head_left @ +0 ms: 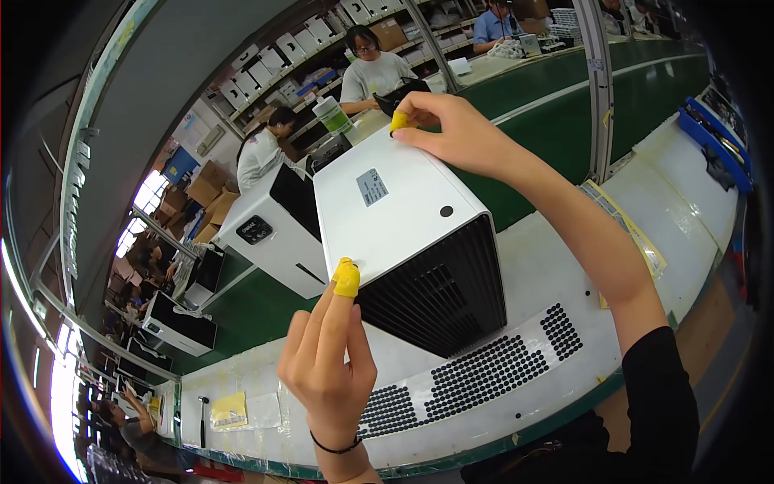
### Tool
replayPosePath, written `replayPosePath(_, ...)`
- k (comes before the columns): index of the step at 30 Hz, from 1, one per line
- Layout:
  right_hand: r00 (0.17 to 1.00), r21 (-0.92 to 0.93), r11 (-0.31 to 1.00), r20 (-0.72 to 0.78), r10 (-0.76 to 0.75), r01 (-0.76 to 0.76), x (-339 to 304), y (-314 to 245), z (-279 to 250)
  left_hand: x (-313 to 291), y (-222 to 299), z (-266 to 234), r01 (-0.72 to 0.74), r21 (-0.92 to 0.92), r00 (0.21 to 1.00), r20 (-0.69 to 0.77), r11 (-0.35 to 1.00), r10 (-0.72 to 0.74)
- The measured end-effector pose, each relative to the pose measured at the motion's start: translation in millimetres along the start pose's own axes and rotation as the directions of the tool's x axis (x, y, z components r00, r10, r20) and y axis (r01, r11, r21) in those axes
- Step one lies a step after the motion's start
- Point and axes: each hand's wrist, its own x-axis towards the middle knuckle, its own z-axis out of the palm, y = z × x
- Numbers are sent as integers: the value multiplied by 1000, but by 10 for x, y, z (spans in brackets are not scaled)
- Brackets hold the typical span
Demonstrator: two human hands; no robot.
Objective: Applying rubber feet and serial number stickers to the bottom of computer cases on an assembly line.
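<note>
A white box-shaped appliance [403, 194] with a black ribbed side [439, 282] lies tilted in front of me, a grey label [372, 187] on its upper face. One black round pad [447, 211] is stuck near its right corner. My left hand [326, 355] touches the near-left corner with a yellow-covered fingertip, beside a small dark spot; its thumb stands apart. At the far corner, my right hand [451, 133] pinches what looks like another black round pad between thumb and a yellow-covered finger. A sheet of black round pads [484, 367] lies below the appliance.
Another white appliance [270, 234] stands close on the left, on a green conveyor [242, 306]. A hammer [203, 419] and a yellow sheet [229, 410] lie on the bench at left. A blue tray [713, 145] sits at right. Several people work beyond.
</note>
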Motion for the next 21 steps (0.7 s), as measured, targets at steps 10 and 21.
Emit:
replayPosePath(10,993,-355,935,104,56,-16,362,161,78,-234,-46,170,73,-141,993,-81,987,-85)
replayPosePath(21,969,-498,856,246,-14,139,362,71,-22,-250,-90,204,43,-192,990,-127,980,-68)
